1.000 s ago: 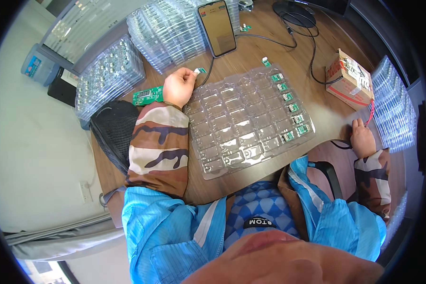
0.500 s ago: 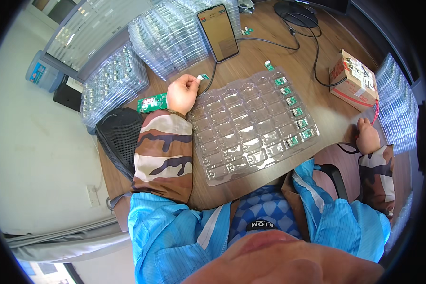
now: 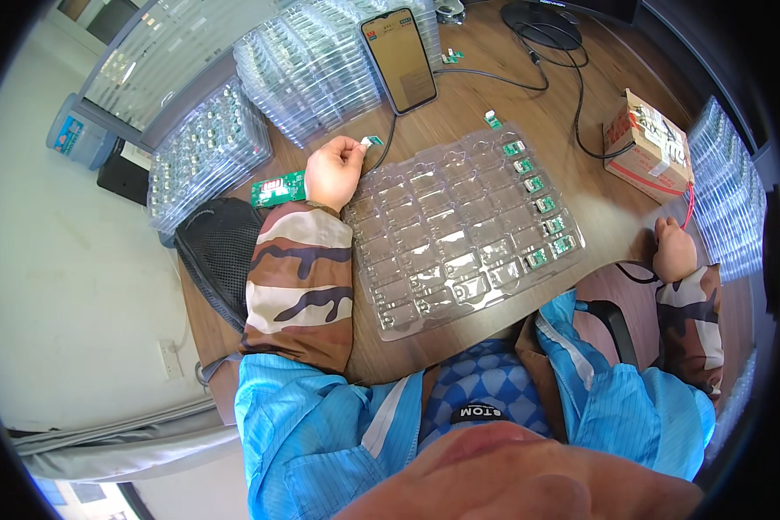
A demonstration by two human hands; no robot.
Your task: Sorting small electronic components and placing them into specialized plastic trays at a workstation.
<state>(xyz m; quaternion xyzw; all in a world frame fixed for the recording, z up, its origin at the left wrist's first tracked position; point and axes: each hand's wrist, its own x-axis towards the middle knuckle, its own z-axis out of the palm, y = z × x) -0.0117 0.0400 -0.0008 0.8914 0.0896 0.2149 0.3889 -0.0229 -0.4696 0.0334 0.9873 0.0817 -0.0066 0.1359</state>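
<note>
Left hand (image 3: 334,176): fingers pinching small green-and-white circuit board (image 3: 373,141), near far-left corner of clear plastic tray (image 3: 446,238); slack pinch could drop it. Right hand (image 3: 674,251) by thin red wires (image 3: 690,208); can't tell finger state.

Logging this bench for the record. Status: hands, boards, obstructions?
Left hand pinching small green board. Right hand by red wires, grip unclear. Clear tray: seated boards along right side only. Black cable close beside held board.
</note>
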